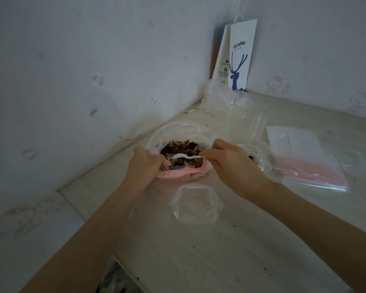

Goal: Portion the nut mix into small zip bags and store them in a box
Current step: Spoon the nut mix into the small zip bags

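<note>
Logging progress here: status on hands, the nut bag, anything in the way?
Left hand grips nut bag at left rim, right hand pinches right rim. Bag open, nut mix showing. Empty small zip bag lies just in front, nothing blocking.

A pale wood-grain tabletop (220,250), dotted with small dark specks (264,269), is set into a corner formed by two walls, with its far and left edges lying against them. The left wall (72,70) is covered in pale paper with small bluish-grey marks, while faded pink cartoon cat prints (274,84) are seen on the right wall (315,39) and low down at the near left. A white paper bag (240,60) printed with a blue deer and the word "coffee" is leaned upright in the corner, and the room is lit dimly and coolly.
</note>
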